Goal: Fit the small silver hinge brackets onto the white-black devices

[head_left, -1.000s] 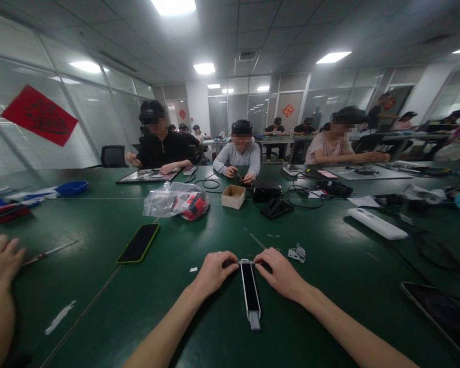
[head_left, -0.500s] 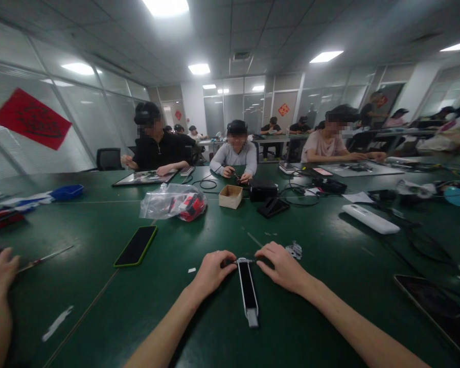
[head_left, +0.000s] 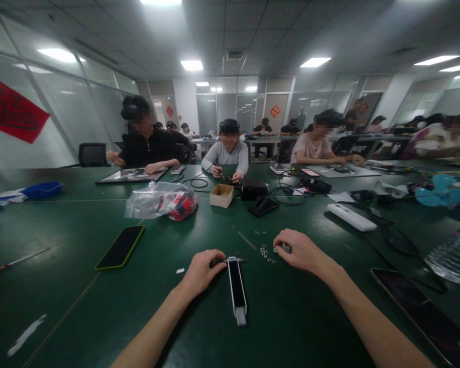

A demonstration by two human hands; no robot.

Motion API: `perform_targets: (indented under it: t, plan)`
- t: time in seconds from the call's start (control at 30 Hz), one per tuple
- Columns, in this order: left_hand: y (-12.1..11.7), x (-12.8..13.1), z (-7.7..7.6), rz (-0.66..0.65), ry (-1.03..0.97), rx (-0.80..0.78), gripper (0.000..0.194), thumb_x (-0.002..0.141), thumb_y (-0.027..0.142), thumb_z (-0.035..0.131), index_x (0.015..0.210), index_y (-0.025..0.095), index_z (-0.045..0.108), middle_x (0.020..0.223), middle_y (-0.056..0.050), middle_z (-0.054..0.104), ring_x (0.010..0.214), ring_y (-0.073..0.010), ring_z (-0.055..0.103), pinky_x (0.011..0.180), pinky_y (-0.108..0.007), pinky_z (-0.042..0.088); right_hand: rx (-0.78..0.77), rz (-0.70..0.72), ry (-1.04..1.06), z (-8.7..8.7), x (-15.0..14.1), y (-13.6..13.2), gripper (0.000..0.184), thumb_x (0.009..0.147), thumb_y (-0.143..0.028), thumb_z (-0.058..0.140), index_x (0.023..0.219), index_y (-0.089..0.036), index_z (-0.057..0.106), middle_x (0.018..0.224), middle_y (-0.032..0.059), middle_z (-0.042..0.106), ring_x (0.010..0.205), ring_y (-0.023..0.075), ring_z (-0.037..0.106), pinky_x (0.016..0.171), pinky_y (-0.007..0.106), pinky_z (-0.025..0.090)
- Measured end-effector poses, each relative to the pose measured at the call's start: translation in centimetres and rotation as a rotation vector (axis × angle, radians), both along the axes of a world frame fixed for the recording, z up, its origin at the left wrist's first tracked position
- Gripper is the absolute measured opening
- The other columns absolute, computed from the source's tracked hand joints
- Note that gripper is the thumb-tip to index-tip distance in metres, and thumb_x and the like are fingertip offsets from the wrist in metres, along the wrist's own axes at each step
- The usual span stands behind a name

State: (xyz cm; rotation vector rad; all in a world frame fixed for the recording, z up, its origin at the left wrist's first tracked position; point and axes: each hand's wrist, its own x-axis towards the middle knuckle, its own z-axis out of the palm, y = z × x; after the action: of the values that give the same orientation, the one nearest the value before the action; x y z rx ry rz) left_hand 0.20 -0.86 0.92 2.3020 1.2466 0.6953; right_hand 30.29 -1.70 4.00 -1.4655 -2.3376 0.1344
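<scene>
A long narrow black-and-white remote-like device (head_left: 236, 287) lies on the green table (head_left: 276, 317) in front of me. My left hand (head_left: 202, 269) is curled with its fingertips pinching the device's far end. My right hand (head_left: 300, 250) is off the device, to its right, with fingers closed over a small metal part (head_left: 286, 248). Several tiny metal rings or screws (head_left: 266, 253) lie between the two hands.
A green-cased phone (head_left: 120, 247) lies at left, a plastic bag with red parts (head_left: 161, 200) and a small cardboard box (head_left: 221, 194) beyond. A white remote (head_left: 351, 216), cables, a tablet (head_left: 421, 312) and a water bottle (head_left: 453, 253) are at right. Other people sit across the table.
My right hand left the device's far end and moved right onto the small metal part. The view swung right, so the neighbour's hand at left is out of view.
</scene>
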Motion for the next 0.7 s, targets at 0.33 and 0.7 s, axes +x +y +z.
perform_targets:
  t: [0.33,0.7]
  plan:
    - [0.4,-0.2,-0.6,-0.007,-0.022,0.033,0.016,0.082,0.029,0.060,0.094,0.020,0.063,0.087,0.000,0.066,0.074,-0.0145,0.058,0.068,-0.025,0.043,-0.238,-0.062,-0.101,-0.4,-2.0,-0.6,0.016,0.077,-0.029,0.054,0.081,-0.019,0.066,0.083,0.0055,0.061,0.075,0.0187,0.055,0.067,0.031,0.042]
    - [0.2,-0.2,-0.7,-0.015,-0.026,0.044,0.017,0.079,0.026,0.062,0.095,0.020,0.063,0.086,0.000,0.065,0.072,-0.0138,0.057,0.067,-0.025,0.044,-0.303,-0.147,-0.184,-0.7,-3.3,-0.3,0.009,0.075,-0.020,0.052,0.071,-0.017,0.059,0.076,0.0044,0.061,0.069,0.0169,0.056,0.061,0.026,0.038]
